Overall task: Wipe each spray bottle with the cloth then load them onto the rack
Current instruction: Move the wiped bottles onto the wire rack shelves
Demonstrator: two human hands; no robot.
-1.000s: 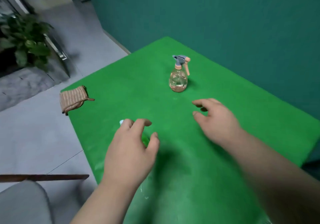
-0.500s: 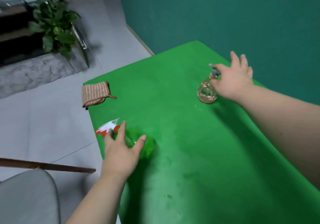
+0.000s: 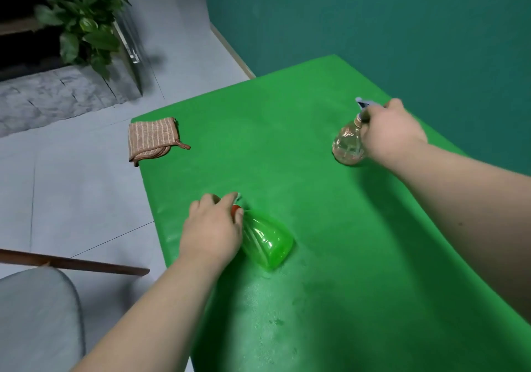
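Both hands have just closed on bottles: left hand (image 3: 212,228) gripping the green bottle (image 3: 265,245), right hand (image 3: 388,130) the clear bottle (image 3: 346,146). The cloth (image 3: 152,139) lies untouched at the desk's (image 3: 287,127) far-left corner, so wiping hasn't begun.

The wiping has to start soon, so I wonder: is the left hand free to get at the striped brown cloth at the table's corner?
Probably not yet. The left hand is closed on the green spray bottle's neck. The striped brown cloth lies apart with bare green table between, so the path looks clear once the hand lets go.

A teal wall (image 3: 373,21) rises behind the green table (image 3: 316,300); grey tiled floor (image 3: 71,199), leafy plant (image 3: 83,24).
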